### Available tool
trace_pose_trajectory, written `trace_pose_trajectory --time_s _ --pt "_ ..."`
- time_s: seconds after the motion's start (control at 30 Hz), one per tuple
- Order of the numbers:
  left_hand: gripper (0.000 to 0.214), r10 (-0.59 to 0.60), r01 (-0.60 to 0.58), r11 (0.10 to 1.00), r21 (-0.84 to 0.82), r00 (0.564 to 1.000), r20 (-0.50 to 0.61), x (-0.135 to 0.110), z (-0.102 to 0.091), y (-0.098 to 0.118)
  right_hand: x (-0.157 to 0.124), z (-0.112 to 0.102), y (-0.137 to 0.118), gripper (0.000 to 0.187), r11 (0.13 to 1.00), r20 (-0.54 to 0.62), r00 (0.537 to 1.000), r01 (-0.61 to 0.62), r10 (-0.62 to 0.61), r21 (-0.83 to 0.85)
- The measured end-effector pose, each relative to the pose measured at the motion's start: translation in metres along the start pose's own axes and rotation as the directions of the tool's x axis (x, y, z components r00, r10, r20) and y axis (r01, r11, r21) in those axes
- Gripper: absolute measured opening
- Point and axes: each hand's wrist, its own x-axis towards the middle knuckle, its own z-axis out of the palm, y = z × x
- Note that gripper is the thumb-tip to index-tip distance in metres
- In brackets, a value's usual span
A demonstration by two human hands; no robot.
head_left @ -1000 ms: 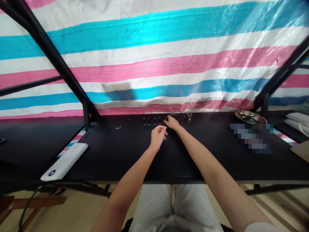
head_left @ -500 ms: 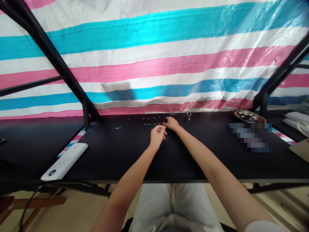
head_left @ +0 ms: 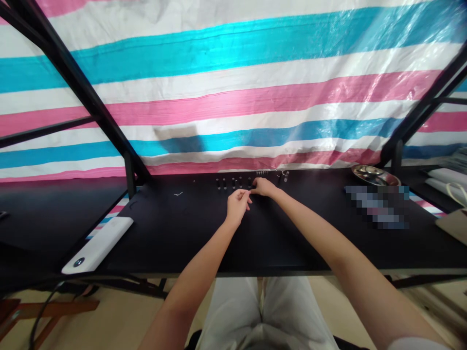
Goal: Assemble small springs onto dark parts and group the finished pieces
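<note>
Several small dark cylinders (head_left: pixel 224 183) with pale ends stand spaced in a row towards the back of the black table (head_left: pixel 175 228). My left hand (head_left: pixel 239 201) is just in front of the row, its thumb and fingertips pinched together; whatever they hold, if anything, is too small to make out. Just right of the rightmost dark cylinder (head_left: pixel 249 182) is my right hand (head_left: pixel 265 187), its thumb and forefinger apart and the other fingers partly hidden. Behind it lies a row of tiny light pieces (head_left: pixel 261 172).
A thin white wire-like piece (head_left: pixel 178 194) lies left of the row. Small clear pieces (head_left: pixel 286 176) lie at the back right. A white oblong device (head_left: pixel 98 245) sits at the left edge, a shiny metal dish (head_left: pixel 375 175) at the right. Black frame bars (head_left: pixel 87 97) slant upward.
My right hand has drawn slightly right, off the rightmost dark cylinder, which now stands uncovered in the row. My left hand has barely moved.
</note>
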Motion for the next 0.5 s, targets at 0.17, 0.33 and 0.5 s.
trace_pose_trajectory --time_s 0.17,0.33,0.5 --pt "0.019 -0.003 0.003 1.000 0.006 1.000 0.003 -0.001 0.000 0.001 -0.026 -0.013 0.022 0.038 0.997 0.043 0.999 0.007 -0.004 -0.074" --pt "0.019 -0.003 0.003 1.000 0.019 1.000 0.002 -0.002 0.000 0.001 -0.047 -0.042 0.059 0.019 0.997 0.182 0.981 -0.064 0.069 -0.036" --pt "0.020 0.001 -0.001 1.000 0.023 1.000 0.001 -0.001 0.000 0.001 -0.042 -0.054 0.104 0.043 0.914 -0.025 0.932 -0.349 0.362 0.205"
